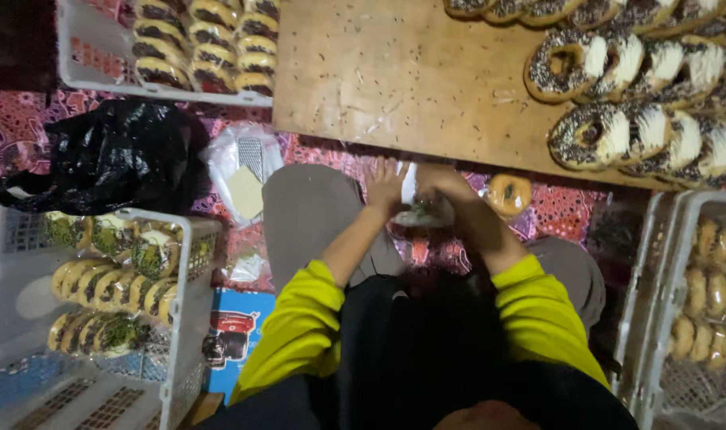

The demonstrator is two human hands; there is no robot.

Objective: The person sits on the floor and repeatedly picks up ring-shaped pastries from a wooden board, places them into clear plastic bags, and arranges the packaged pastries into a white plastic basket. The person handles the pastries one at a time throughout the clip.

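The person sits with yellow sleeves pushed up and both hands low in front of the knees, close under the near edge of a bare wooden board speckled with dark sprinkles. The left hand lies fairly flat with fingers spread, pressing on the edge of a doughnut in a clear plastic wrapper that rests on the red patterned cloth between the knees. The right hand is curled over the top of the same wrapped doughnut, gripping it; how tightly the fingers close cannot be told through the blur. Just to the right of that hand, a plain golden wrapped doughnut lies on the cloth. On the board's right part stand rows of ring doughnuts topped with chocolate sprinkles and white flakes, overlapping one another. To the person's left, a white plastic crate holds rows of wrapped doughnuts, and a second white crate with more of them sits beyond. A crumpled black plastic bag lies between the two crates, with a stack of clear plastic bags beside it. Another white crate of wrapped doughnuts stands at the right.
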